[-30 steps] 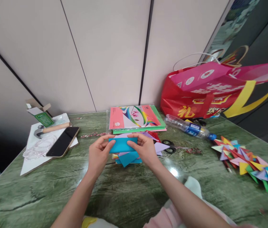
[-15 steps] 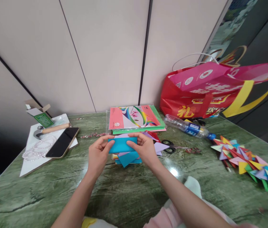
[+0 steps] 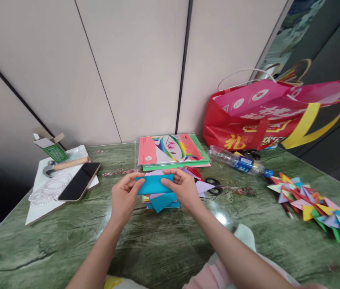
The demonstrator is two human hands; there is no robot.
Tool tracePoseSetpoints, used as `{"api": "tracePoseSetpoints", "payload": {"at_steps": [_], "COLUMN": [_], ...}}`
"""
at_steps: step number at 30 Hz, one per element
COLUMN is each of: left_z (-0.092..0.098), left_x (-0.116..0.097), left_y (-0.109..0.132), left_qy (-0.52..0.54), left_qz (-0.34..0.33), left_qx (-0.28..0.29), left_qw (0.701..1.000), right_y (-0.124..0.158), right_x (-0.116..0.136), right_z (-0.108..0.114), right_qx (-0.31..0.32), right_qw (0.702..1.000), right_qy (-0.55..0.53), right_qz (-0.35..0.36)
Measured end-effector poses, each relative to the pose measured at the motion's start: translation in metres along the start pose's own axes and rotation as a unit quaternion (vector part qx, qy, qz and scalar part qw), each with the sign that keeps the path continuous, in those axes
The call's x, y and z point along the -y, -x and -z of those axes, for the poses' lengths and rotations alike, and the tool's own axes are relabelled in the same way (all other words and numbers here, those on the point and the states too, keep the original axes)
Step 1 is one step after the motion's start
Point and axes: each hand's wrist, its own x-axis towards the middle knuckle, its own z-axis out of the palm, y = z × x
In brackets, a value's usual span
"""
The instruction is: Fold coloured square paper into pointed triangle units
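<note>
Between my two hands a blue sheet of folded paper (image 3: 154, 185) is held up as a flat, wide rectangle. My left hand (image 3: 125, 193) pinches its left end, thumb in front and fingers behind. At the right end my right hand (image 3: 183, 190) grips it the same way. Just beneath and behind it lies a pile with more blue paper (image 3: 163, 201) and a lilac folded paper (image 3: 203, 188). The paper partly hides this pile.
Behind are packs of coloured paper (image 3: 170, 149). To the right lie scissors (image 3: 215, 186), a plastic bottle (image 3: 242, 162), a red bag (image 3: 248, 116) and colourful folded pieces (image 3: 320, 208). A phone (image 3: 80, 181), hammer (image 3: 67, 163) and small box (image 3: 51, 146) sit left.
Both hands and the blue paper stay almost in place, with only a very slight shift to the left. The grip looks the same.
</note>
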Motion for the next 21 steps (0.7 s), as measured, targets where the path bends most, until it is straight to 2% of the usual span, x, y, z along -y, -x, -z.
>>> {"api": "tracePoseSetpoints", "payload": {"at_steps": [21], "left_z": [0.0005], "left_x": [0.0019], "left_y": [-0.0013], "left_qy": [0.005], "left_qz": [0.001], "left_qx": [-0.004], "left_qw": [1.0], "right_y": [-0.0002], "right_x": [-0.0026], "right_z": [0.0007], "right_qx": [0.001], "right_qw": [1.0], "right_qy": [-0.009], "right_qz": [0.005]}}
